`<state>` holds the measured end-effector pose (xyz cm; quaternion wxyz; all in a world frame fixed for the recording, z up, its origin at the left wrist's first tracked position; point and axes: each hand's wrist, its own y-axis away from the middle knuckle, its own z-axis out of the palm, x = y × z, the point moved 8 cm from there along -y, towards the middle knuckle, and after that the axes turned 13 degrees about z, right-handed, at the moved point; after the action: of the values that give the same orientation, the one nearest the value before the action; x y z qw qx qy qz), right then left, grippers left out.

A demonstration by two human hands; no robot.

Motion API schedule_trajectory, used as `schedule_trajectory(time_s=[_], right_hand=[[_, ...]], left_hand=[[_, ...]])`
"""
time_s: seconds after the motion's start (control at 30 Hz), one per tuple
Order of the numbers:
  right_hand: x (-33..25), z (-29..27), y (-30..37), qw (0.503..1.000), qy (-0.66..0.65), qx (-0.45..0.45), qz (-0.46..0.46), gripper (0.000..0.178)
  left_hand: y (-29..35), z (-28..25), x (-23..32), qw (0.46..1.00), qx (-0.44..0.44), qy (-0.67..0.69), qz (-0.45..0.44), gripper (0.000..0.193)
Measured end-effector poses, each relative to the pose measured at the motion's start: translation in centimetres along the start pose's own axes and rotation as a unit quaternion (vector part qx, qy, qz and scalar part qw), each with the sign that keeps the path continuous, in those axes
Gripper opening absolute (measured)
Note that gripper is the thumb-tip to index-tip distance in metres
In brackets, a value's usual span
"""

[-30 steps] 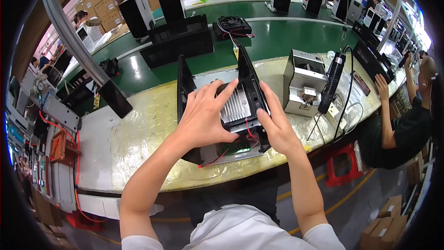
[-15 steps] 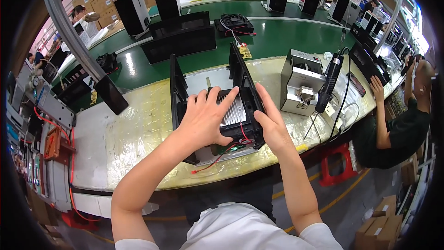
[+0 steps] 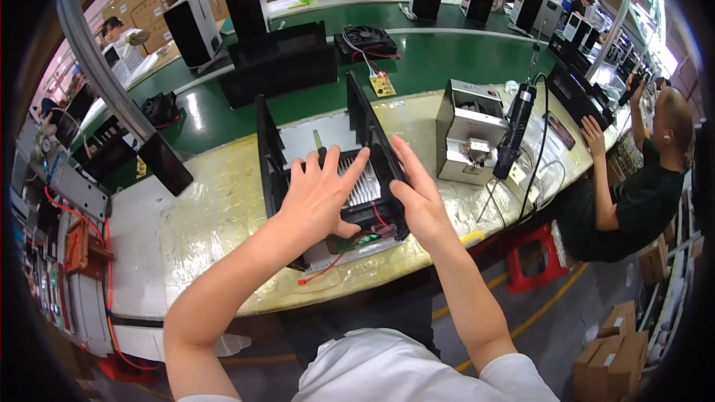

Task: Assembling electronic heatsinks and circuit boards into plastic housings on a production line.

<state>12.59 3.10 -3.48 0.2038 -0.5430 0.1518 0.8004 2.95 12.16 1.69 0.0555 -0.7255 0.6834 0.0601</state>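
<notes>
Compared with the frame a second ago, we find the black case [image 3: 267, 141] slightly further left on the counter [image 3: 194, 246], with a wider gap between it and the metal box [image 3: 469, 123]. The small yellow circuit board [image 3: 381, 85] beyond its right wall was mostly hidden then; now we see it plainly on the green surface [image 3: 424, 52]. Everything has also slid left in our view, while both hands keep much the same places. The case lies on the covered counter in front of the person, and its long axis runs away from them, the far end leaning a little to the left. Its two tall side walls stand up along that line and reach toward the green surface; the end with the red wire [image 3: 378, 214] faces the person. Our left hand [image 3: 316, 190] is spread over the inside, fingers apart near the metal fins [image 3: 363, 187] and thumb toward the near end; we cannot tell whether it grips or merely rests. Our right hand [image 3: 424, 208] grasps the right wall, fingers along the outside and thumb at the top. Beyond the left fingers, an olive strip [image 3: 318, 140] shows against the pale plate [image 3: 298, 138].
</notes>
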Motion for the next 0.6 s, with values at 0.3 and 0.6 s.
schedule_trajectory(time_s=[0.3,0.6], right_hand=[[-1.6,-2.1,2.8,0.971,0.191,-0.015,-0.146,0.078],[3.9,-3.3,4.0,0.909,0.310,0.009,-0.278,0.078]], left_hand=[[0.8,-4.0,-4.8,0.951,0.227,0.208,0.011,0.063],[-3.8,-3.4,-24.2,0.927,0.372,-0.019,-0.050,0.054]])
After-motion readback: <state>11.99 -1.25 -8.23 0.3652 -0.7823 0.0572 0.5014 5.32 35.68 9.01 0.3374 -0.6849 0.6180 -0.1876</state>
